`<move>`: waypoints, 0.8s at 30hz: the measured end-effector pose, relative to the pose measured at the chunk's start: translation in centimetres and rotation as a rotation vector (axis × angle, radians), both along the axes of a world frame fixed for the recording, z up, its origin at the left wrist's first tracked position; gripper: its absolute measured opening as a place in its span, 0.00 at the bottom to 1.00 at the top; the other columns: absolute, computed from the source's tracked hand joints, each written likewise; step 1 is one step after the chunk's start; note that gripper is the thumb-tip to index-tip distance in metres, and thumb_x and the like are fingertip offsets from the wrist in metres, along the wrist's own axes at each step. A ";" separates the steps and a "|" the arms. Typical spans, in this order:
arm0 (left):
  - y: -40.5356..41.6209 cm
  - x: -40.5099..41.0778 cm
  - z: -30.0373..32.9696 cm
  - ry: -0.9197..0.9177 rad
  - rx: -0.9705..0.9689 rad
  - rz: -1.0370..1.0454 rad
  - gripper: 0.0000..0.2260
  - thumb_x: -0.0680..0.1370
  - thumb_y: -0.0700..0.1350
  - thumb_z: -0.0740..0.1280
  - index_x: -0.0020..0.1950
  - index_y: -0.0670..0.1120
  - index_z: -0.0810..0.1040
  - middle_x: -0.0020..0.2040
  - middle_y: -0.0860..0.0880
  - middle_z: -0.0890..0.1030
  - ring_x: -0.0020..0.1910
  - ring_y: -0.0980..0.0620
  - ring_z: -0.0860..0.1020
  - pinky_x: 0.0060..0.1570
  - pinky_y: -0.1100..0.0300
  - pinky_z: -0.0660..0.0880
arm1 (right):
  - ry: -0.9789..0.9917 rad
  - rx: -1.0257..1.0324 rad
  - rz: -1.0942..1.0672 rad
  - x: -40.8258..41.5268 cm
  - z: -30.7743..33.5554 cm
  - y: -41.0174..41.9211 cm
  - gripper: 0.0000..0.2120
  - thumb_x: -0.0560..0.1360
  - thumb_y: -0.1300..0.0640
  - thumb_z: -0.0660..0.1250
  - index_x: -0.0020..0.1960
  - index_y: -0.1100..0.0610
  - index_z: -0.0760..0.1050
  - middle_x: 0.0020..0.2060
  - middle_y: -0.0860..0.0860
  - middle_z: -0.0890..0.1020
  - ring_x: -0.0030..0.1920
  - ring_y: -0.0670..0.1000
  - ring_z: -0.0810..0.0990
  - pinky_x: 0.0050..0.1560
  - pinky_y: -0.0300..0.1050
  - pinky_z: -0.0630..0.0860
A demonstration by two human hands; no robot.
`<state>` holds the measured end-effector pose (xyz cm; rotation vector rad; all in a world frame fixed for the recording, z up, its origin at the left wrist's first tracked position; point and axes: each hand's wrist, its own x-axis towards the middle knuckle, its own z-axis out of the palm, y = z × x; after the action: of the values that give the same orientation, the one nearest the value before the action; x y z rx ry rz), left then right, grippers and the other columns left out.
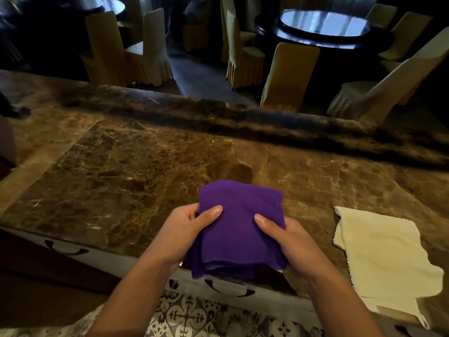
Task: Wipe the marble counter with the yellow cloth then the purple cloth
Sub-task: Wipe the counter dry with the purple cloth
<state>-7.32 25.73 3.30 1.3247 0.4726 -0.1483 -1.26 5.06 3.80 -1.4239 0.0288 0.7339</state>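
Both hands, left hand [181,235] & right hand [289,242], clamp the folded purple cloth [239,229] above the table [109,171] edge; yellow cloth [386,251] lies right, overhanging. Risk: folds slip loose, or yellow gets knocked off.

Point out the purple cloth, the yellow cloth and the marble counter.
purple cloth [240,222]: head view, middle of its folded top.
yellow cloth [379,251]: head view, centre of the flat sheet.
marble counter [116,171]: head view, bare surface at left.

Head view, down over counter [121,166]
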 end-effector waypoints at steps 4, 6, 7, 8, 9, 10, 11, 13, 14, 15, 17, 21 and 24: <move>0.7 1.8 -0.9 0.013 -0.060 0.028 0.19 0.73 0.50 0.74 0.59 0.40 0.84 0.56 0.39 0.87 0.58 0.41 0.85 0.59 0.47 0.78 | 0.047 0.042 -0.071 0.8 -0.2 1.0 0.13 0.75 0.55 0.71 0.57 0.59 0.83 0.51 0.56 0.89 0.52 0.54 0.88 0.46 0.43 0.83; 1.2 2.6 -1.2 0.016 -0.055 0.000 0.19 0.72 0.50 0.75 0.59 0.41 0.84 0.56 0.40 0.87 0.58 0.41 0.85 0.60 0.46 0.78 | 0.059 0.040 -0.115 1.1 -0.3 1.4 0.14 0.73 0.54 0.72 0.57 0.59 0.83 0.51 0.56 0.89 0.52 0.54 0.88 0.48 0.45 0.82; 1.6 3.1 -1.3 0.015 -0.042 -0.020 0.19 0.72 0.50 0.75 0.59 0.41 0.84 0.56 0.40 0.87 0.58 0.42 0.85 0.59 0.46 0.78 | 0.064 0.037 -0.137 1.2 -0.3 1.7 0.15 0.72 0.54 0.73 0.56 0.59 0.83 0.51 0.56 0.89 0.52 0.55 0.88 0.50 0.47 0.81; 2.0 3.6 -1.3 0.014 -0.030 -0.037 0.19 0.72 0.50 0.75 0.59 0.42 0.84 0.55 0.41 0.87 0.57 0.42 0.85 0.58 0.47 0.78 | 0.067 0.029 -0.151 1.3 -0.2 2.1 0.15 0.71 0.54 0.73 0.56 0.59 0.84 0.51 0.57 0.89 0.52 0.55 0.88 0.51 0.48 0.81; 2.3 4.0 -1.4 0.013 -0.016 -0.061 0.19 0.72 0.50 0.75 0.59 0.42 0.84 0.55 0.42 0.88 0.57 0.43 0.85 0.57 0.48 0.78 | 0.063 0.011 -0.160 1.3 -0.1 2.4 0.14 0.72 0.54 0.73 0.55 0.58 0.84 0.51 0.56 0.89 0.52 0.56 0.88 0.51 0.48 0.81; 2.7 4.5 -1.4 0.015 -0.010 -0.085 0.19 0.72 0.50 0.75 0.59 0.43 0.84 0.55 0.42 0.88 0.57 0.44 0.86 0.57 0.49 0.78 | 0.051 -0.013 -0.164 1.3 0.2 2.6 0.13 0.72 0.54 0.73 0.55 0.57 0.84 0.50 0.55 0.89 0.52 0.55 0.88 0.49 0.46 0.81; 3.1 5.0 -1.4 0.016 0.009 -0.112 0.20 0.71 0.51 0.75 0.60 0.44 0.83 0.55 0.44 0.88 0.57 0.45 0.86 0.57 0.49 0.79 | 0.021 -0.050 -0.169 1.5 0.8 2.7 0.11 0.74 0.54 0.73 0.55 0.56 0.84 0.49 0.53 0.89 0.51 0.53 0.88 0.46 0.44 0.81; 4.5 5.9 -1.4 -0.021 0.141 -0.171 0.20 0.72 0.52 0.74 0.62 0.47 0.81 0.54 0.47 0.88 0.57 0.49 0.85 0.56 0.55 0.80 | -0.094 -0.152 -0.241 2.2 2.1 2.4 0.08 0.74 0.52 0.73 0.52 0.52 0.84 0.46 0.49 0.90 0.46 0.48 0.88 0.41 0.40 0.80; 5.6 6.3 -1.5 -0.064 0.248 -0.197 0.18 0.74 0.51 0.73 0.63 0.49 0.81 0.53 0.49 0.87 0.56 0.52 0.85 0.53 0.60 0.80 | -0.177 -0.212 -0.304 2.7 2.7 1.8 0.07 0.74 0.51 0.73 0.51 0.51 0.84 0.45 0.47 0.89 0.45 0.47 0.88 0.41 0.40 0.79; 6.9 6.6 -1.6 -0.106 0.382 -0.228 0.16 0.76 0.50 0.73 0.63 0.52 0.80 0.54 0.52 0.86 0.55 0.57 0.84 0.50 0.66 0.79 | -0.275 -0.272 -0.361 3.2 3.1 1.1 0.06 0.74 0.51 0.73 0.50 0.51 0.84 0.45 0.46 0.89 0.45 0.47 0.88 0.42 0.43 0.79; 10.3 7.2 -2.4 -0.181 0.752 -0.290 0.16 0.78 0.52 0.71 0.66 0.57 0.77 0.59 0.60 0.81 0.55 0.65 0.81 0.49 0.70 0.76 | -0.475 -0.414 -0.409 4.1 3.5 0.2 0.04 0.76 0.54 0.73 0.51 0.50 0.84 0.43 0.46 0.89 0.45 0.47 0.87 0.46 0.49 0.80; 17.0 8.2 -5.6 -0.188 1.298 -0.380 0.26 0.78 0.57 0.67 0.74 0.48 0.73 0.76 0.48 0.73 0.78 0.47 0.66 0.75 0.47 0.65 | -0.788 -0.944 -0.107 2.8 -1.0 0.9 0.18 0.76 0.50 0.73 0.66 0.48 0.78 0.62 0.46 0.83 0.62 0.48 0.80 0.66 0.50 0.74; 21.1 8.5 -7.5 -0.080 1.467 -0.431 0.36 0.76 0.67 0.56 0.79 0.48 0.67 0.81 0.45 0.64 0.82 0.44 0.56 0.79 0.39 0.57 | -0.739 -1.048 0.138 -0.7 -5.2 2.0 0.32 0.71 0.26 0.64 0.67 0.44 0.78 0.70 0.41 0.76 0.74 0.45 0.70 0.77 0.48 0.58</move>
<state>1.17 46.82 -4.24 2.8574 0.1605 -0.0902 -1.99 7.10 -1.40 -2.6555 -0.3024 0.2243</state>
